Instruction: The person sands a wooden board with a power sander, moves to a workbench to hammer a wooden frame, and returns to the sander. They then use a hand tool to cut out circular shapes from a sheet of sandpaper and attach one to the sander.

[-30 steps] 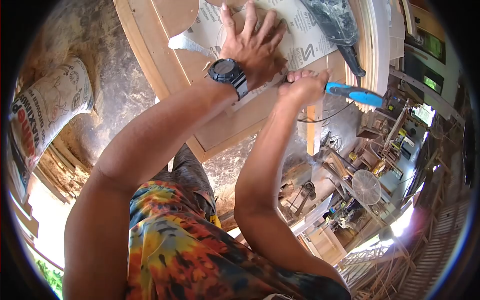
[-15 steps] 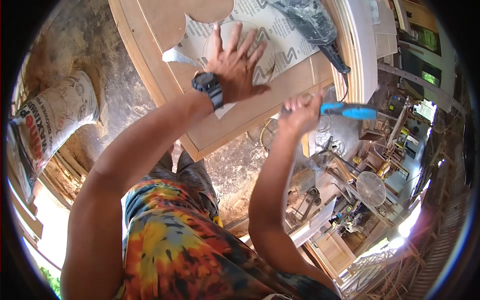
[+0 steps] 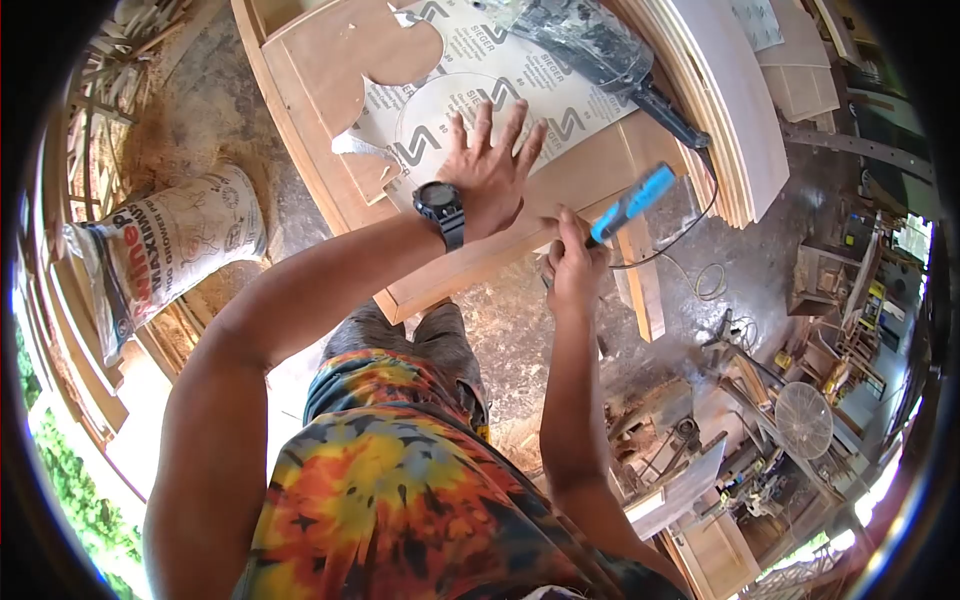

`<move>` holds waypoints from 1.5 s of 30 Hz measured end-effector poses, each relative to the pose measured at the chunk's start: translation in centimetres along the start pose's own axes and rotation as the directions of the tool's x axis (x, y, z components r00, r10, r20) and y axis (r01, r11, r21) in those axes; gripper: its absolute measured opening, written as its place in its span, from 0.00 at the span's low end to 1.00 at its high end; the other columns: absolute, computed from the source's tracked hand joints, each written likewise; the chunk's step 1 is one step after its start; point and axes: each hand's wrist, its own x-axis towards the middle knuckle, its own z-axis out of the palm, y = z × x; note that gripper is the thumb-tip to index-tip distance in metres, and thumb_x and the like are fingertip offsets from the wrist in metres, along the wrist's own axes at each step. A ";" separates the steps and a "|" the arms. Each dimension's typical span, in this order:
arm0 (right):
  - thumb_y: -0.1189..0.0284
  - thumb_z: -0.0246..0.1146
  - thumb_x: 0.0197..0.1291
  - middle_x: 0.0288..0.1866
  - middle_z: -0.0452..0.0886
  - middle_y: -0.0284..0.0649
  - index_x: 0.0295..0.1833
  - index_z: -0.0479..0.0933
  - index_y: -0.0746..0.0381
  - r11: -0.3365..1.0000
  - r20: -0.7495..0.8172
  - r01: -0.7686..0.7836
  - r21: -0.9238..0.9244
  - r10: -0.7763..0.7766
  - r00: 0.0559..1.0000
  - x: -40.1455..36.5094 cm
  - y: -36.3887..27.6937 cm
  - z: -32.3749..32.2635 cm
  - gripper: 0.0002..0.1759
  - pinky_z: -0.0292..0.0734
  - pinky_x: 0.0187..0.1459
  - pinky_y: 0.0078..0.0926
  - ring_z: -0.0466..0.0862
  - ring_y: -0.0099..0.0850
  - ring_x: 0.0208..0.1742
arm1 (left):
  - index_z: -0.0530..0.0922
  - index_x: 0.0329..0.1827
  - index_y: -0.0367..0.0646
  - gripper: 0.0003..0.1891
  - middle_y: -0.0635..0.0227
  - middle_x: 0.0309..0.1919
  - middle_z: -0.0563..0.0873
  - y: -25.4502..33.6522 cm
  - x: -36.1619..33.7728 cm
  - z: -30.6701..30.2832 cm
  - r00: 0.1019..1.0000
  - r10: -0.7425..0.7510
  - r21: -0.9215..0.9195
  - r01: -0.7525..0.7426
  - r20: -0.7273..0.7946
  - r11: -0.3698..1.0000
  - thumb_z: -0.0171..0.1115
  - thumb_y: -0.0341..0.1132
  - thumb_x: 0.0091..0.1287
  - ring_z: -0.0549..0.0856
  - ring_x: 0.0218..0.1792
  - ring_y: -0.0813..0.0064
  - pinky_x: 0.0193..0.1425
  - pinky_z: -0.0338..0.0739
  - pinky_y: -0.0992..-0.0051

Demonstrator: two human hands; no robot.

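My left hand (image 3: 485, 180), with a black watch (image 3: 438, 200) at the wrist, lies flat with fingers spread on the lower edge of a printed sandpaper sheet (image 3: 470, 75). A circle is drawn on the sheet, and one side is cut in a ragged curve. Just off the edge of the wooden panel (image 3: 330, 170), my right hand (image 3: 577, 265) is closed around a tool with a blue-and-black handle (image 3: 635, 203). That handle sticks out up and to the right; the tool's working end is hidden in the fist or too small to make out.
A dusty power tool (image 3: 590, 50) rests on the sheet's far side, its cord (image 3: 712, 185) hanging past stacked curved boards (image 3: 715, 100). A filled printed sack (image 3: 185, 240) stands left on the floor. At right are a fan (image 3: 803, 420) and workshop clutter.
My right hand has turned, so the blue handle now points up and right instead of sideways. My left hand sits lower on the sheet, still flat. The view has shifted.
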 end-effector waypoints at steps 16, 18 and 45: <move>0.72 0.68 0.62 0.31 0.79 0.30 0.45 0.82 0.68 0.996 0.208 -0.013 -0.091 0.032 0.978 8.9 -1.4 1.7 0.10 0.69 0.33 0.22 0.74 0.18 0.29 | 0.74 0.68 0.40 0.28 0.48 0.69 0.73 3.3 0.0 -1.2 0.998 0.007 0.058 -0.003 -0.070 0.998 0.61 0.28 0.61 0.85 0.50 0.59 0.44 0.86 0.62; 0.73 0.68 0.62 0.31 0.79 0.30 0.46 0.83 0.69 0.996 0.206 -0.005 -0.090 0.024 0.978 9.4 -1.7 2.0 0.12 0.70 0.31 0.23 0.74 0.18 0.27 | 0.77 0.63 0.39 0.25 0.51 0.65 0.76 3.2 -0.2 -0.8 0.997 0.010 0.054 -0.006 -0.074 0.999 0.61 0.27 0.60 0.85 0.48 0.62 0.44 0.86 0.62; 0.68 0.61 0.75 0.38 0.88 0.38 0.52 0.85 0.67 0.774 0.645 0.571 -0.273 -0.294 0.706 12.7 -7.5 2.9 0.14 0.77 0.38 0.26 0.83 0.23 0.37 | 0.70 0.74 0.40 0.37 0.58 0.60 0.81 1.4 -0.4 -2.3 0.995 -0.012 -0.126 0.000 -0.098 0.992 0.64 0.24 0.56 0.84 0.54 0.57 0.56 0.84 0.62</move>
